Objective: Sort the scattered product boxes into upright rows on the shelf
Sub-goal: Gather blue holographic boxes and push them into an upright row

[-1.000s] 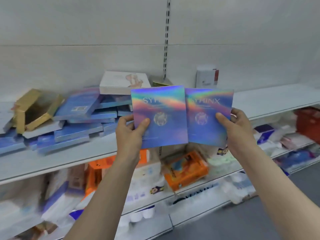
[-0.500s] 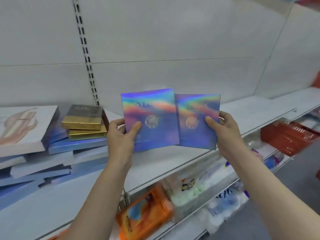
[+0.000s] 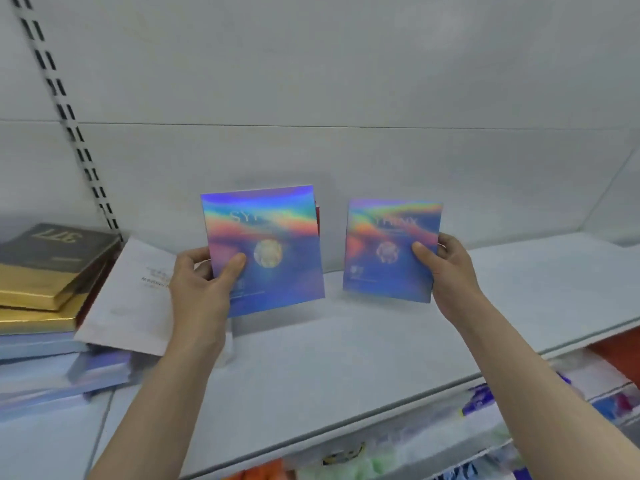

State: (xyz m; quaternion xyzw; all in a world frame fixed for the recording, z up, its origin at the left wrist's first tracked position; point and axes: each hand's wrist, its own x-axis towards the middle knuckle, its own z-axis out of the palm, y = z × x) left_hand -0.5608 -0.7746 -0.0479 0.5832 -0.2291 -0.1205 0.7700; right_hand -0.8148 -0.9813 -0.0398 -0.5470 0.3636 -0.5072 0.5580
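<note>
Two holographic boxes (image 3: 277,251) (image 3: 388,251) held upright, apart, above the shelf (image 3: 346,358).

Two shiny rainbow boxes (image 3: 266,251) (image 3: 391,249), two hands (image 3: 201,289) (image 3: 450,271), two gold boxes (image 3: 38,289), one white box (image 3: 131,296).

Shop; slotted-upright shelf (image 3: 346,358) (boxed stock (image 3: 52,271)).

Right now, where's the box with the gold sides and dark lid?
In the head view it lies flat at the far left, the gold box topping the pile on the shelf, beside the white box and left of the left hand.
</note>
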